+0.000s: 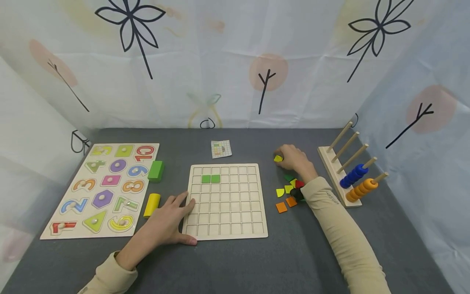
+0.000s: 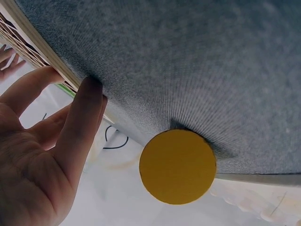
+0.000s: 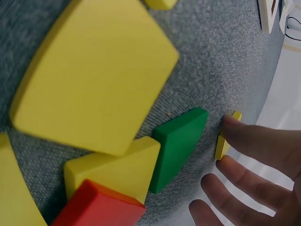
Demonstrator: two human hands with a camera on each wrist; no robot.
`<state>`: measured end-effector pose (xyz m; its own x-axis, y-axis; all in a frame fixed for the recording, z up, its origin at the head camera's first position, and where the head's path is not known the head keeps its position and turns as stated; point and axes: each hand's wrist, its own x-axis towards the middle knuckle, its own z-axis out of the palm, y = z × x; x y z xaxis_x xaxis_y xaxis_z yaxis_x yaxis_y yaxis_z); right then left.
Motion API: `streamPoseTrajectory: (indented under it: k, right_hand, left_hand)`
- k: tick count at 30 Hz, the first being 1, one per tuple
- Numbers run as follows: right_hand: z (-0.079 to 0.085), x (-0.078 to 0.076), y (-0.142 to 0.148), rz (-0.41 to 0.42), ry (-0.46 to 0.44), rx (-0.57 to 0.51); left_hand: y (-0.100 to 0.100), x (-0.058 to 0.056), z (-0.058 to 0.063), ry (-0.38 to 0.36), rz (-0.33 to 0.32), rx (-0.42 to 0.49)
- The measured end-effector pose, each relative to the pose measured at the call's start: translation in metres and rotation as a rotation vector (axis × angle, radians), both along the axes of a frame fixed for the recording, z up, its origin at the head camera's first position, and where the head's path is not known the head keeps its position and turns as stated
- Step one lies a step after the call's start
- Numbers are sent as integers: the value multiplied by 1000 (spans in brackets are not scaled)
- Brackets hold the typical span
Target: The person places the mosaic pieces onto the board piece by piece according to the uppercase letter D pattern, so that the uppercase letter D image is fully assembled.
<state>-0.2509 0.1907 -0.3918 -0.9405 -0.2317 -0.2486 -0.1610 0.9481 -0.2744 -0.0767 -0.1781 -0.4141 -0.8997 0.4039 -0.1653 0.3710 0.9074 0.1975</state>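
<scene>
A square wooden grid board [image 1: 225,208] lies in the middle of the head view, with two green square tiles [image 1: 211,179] side by side near its top left. Along the board's left edge rests my left hand [image 1: 165,222], fingers spread and thumb at the near corner. Farther right, my right hand [image 1: 293,158] pinches a small yellow tile [image 1: 278,159] between thumb and forefinger, close over the table. The right wrist view shows this yellow tile [image 3: 221,148] edge-on at the fingertips. Loose yellow tiles [image 3: 94,75], a green one [image 3: 178,146] and a red one [image 3: 103,207] lie near that hand.
A small printed grid card [image 1: 221,149] sits behind the board. To the left are a number puzzle [image 1: 78,177], a green block [image 1: 156,171] and a yellow cylinder [image 1: 152,205]. Orange tiles [image 1: 281,208] lie right of the board; a peg stand [image 1: 335,173] with blue and orange beads stands beyond.
</scene>
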Motion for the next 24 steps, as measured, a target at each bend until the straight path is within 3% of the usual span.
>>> streamPoseTrajectory:
  k: [24]
  right_hand:
    - [-1,4,-3,5,26,-46]
  left_hand:
    - [-1,-1,-3,11,-5,-6]
